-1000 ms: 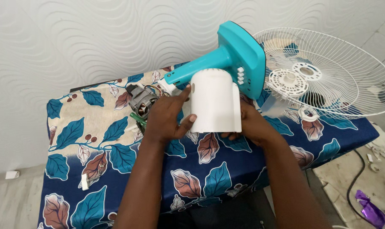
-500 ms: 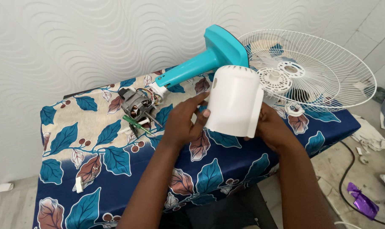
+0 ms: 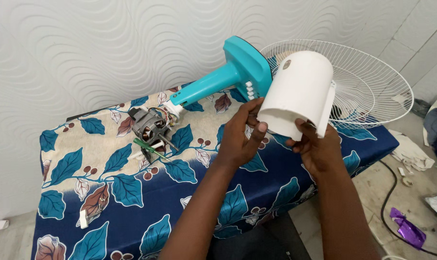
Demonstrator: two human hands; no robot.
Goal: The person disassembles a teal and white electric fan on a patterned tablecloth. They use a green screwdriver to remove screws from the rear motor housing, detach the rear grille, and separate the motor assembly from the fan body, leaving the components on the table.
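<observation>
I am holding a white, rounded plastic fan motor cover up above the right end of the surface, which is draped in a blue leaf-print cloth; a small oval sticker is showing near the cover's domed top. Beyond it, a white wire fan guard is overhanging the far right edge, leaving open room at the near edge. My left hand is bracing the cover's open rim, fingers pinching it, while my right hand is gripping the rim from below. A teal plastic fan stand and a bare grey motor are lying to the left, beside a green-handled screwdriver.
</observation>
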